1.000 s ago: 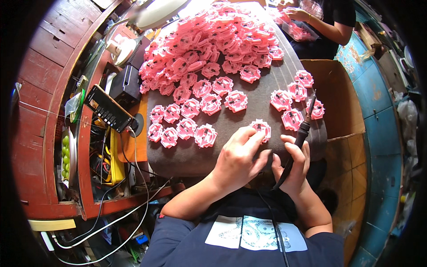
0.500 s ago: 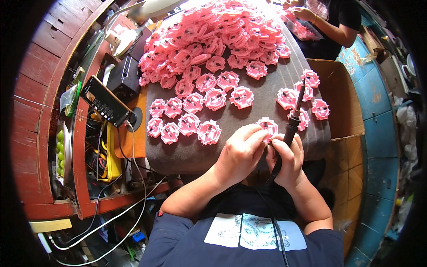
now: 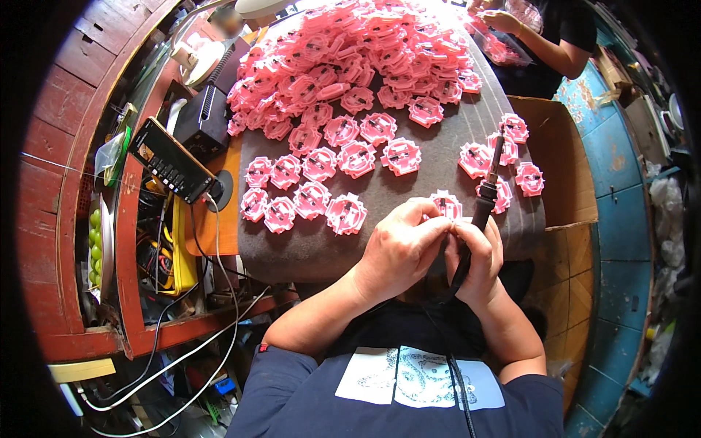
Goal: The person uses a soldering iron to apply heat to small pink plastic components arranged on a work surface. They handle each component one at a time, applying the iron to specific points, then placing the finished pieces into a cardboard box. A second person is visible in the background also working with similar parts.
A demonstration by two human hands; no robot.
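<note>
Grey cloth-covered surface [image 3: 409, 197]. Near-left cluster of pink parts [image 3: 303, 193]: about eleven, laid flat in loose rows. Right group [image 3: 504, 157]: about five, just beside the cardboard box [image 3: 566, 168]. Big heap of pink parts [image 3: 365, 58] at far end, too many to count.

Left hand [image 3: 398, 252] curled, fingers pinching one pink part [image 3: 445, 204] at the near edge of the surface, just above the knuckles. Right hand [image 3: 478, 259] closed around a black soldering iron [image 3: 482, 212], held pen-like, shaft slanting up and away toward the right group; cord runs down over the chest. Hands touching, both forearms entering from below.

Another person's hand [image 3: 504, 18] at far end by the heap.
</note>
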